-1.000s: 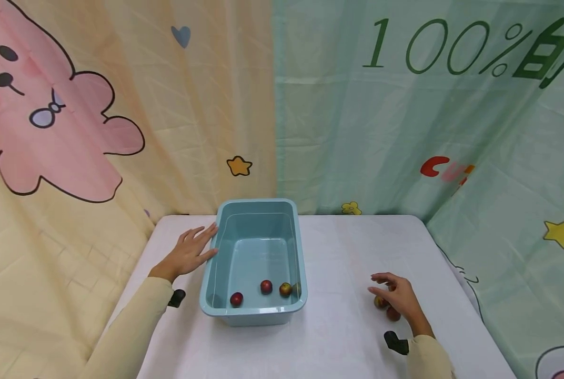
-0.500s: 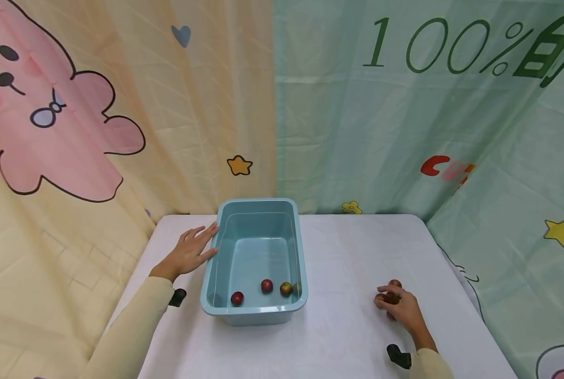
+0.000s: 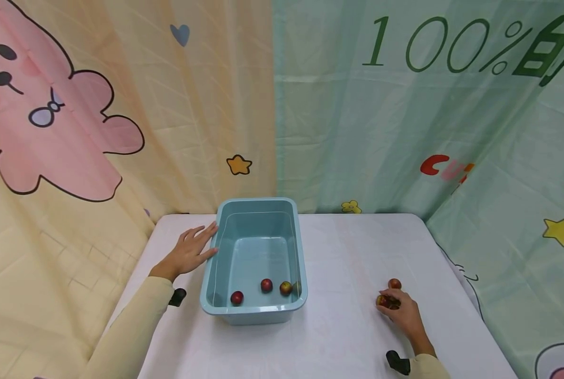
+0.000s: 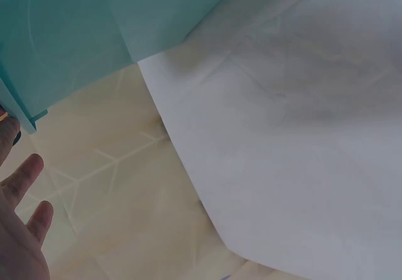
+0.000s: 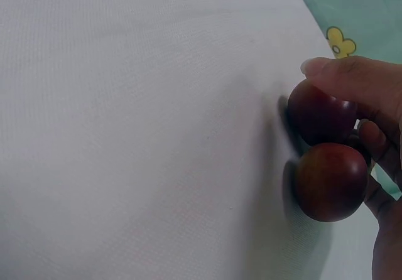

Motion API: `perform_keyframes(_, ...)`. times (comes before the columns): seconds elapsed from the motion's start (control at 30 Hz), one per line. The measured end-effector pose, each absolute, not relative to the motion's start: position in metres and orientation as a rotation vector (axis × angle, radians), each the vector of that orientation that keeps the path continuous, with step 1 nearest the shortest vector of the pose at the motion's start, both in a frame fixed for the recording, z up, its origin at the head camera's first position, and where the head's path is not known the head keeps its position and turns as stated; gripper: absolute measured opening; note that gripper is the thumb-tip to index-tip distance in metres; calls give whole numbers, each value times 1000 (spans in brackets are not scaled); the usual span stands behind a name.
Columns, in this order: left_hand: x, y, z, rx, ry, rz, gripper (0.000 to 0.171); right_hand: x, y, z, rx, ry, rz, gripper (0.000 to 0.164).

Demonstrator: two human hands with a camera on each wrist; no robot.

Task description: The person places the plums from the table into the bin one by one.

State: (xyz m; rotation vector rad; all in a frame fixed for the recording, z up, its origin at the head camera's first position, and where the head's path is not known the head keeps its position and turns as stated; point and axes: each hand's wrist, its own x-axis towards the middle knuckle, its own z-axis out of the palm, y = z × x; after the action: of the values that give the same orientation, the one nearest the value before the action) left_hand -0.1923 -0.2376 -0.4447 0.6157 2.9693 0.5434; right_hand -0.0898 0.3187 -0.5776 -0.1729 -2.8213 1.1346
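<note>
My left hand (image 3: 190,252) lies with straight fingers against the left rim of a light blue plastic tub (image 3: 207,273); the left wrist view shows its fingertips by the rim. Inside the tub, near the front, sit two red plums (image 3: 237,298) and a greenish-red plum (image 3: 285,288). On the right of the table, my right hand (image 3: 408,315) curls its thumb and fingers round a dark red plum (image 5: 321,112). Another reddish plum (image 5: 331,183) sits right beside it, close to the fingers. One more plum (image 3: 394,283) lies just beyond the hand.
A white cloth covers the table (image 3: 339,263). Printed curtains (image 3: 348,121) hang behind and at both sides of it. A dark wrist camera (image 3: 398,362) sits at my right wrist, another (image 3: 177,297) at my left.
My right hand has come down and slightly nearer to me, and its fingers have closed in on the plums. The far plum is now uncovered. The left hand and tub have stayed put.
</note>
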Motion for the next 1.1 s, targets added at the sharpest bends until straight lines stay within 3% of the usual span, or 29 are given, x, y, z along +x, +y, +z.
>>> perform_keyframes(1.1, -191, -237, -444, 614, 2975, 551, 70, -90, 315, -582, -172, -2829, 1058, 34)
